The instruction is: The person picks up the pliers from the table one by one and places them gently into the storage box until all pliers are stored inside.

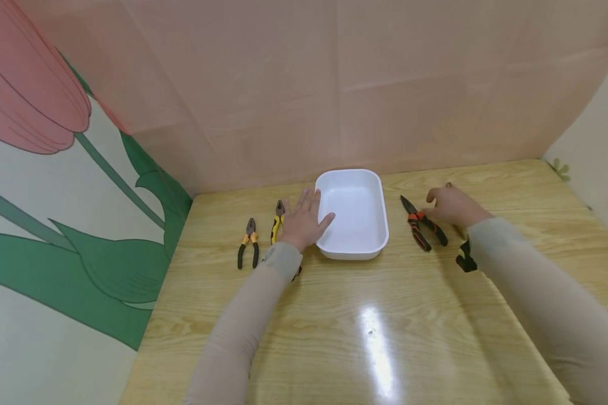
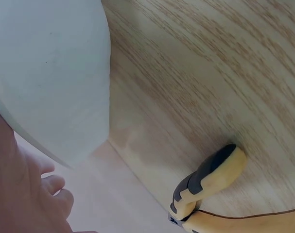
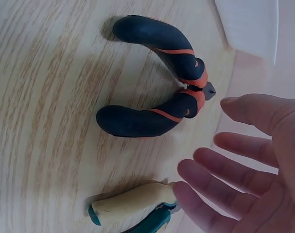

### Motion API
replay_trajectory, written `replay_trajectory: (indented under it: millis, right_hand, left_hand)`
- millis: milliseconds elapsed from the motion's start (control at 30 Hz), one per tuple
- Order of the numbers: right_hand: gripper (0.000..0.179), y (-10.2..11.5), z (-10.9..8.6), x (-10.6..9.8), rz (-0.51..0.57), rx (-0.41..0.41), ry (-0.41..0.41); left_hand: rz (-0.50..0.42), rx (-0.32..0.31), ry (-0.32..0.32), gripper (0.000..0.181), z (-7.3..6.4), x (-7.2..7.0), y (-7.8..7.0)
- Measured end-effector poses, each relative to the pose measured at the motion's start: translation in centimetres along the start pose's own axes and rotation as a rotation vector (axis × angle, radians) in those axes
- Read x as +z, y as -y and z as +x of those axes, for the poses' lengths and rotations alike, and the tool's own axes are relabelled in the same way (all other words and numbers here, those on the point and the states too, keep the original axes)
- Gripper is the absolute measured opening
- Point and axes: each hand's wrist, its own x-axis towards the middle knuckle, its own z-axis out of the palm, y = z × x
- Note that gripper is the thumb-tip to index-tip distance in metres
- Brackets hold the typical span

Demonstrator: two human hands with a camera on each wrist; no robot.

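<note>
A white rectangular tray (image 1: 352, 214) stands on the table. My left hand (image 1: 303, 221) rests against its left rim with fingers spread and straight; the left wrist view shows the tray's outer wall (image 2: 52, 73) beside it. Over to the right, my right hand (image 1: 453, 207) hovers over tools with relaxed, parted fingers and nothing in its grasp. Nearest its thumb are red-and-black pliers (image 1: 416, 232), their handles spread. Below its fingertips in the right wrist view lies a tool with tan and teal handles (image 3: 132, 201), mostly covered by the hand in the head view.
Left of the tray lie yellow-and-black pliers (image 1: 275, 228), partly hidden by the left hand, and orange-and-black pliers (image 1: 241, 254). A pink covered wall (image 1: 284, 101) rises behind the wooden table (image 1: 309, 337). A wall with painted flowers (image 1: 71, 191) borders the left side.
</note>
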Motion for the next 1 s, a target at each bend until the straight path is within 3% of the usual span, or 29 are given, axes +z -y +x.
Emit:
replay_trajectory:
  millis: [467, 733, 1000]
  right_hand:
    - [0.034, 0.0, -0.1, 0.7, 0.015, 0.02, 0.041]
    - [0.031, -0.2, 0.0, 1.2, 0.13, 0.052, 0.11]
    - [0.029, -0.5, -0.1, 1.6, 0.14, 0.052, 0.127]
  left_hand:
    - [-0.012, 0.007, 0.053, 0.083, -0.5, -0.2, -0.2]
    - [-0.034, 0.01, 0.073, 0.082, -0.5, 0.0, -0.1]
    - [-0.044, 0.008, 0.063, 0.083, -0.6, -0.1, -0.3]
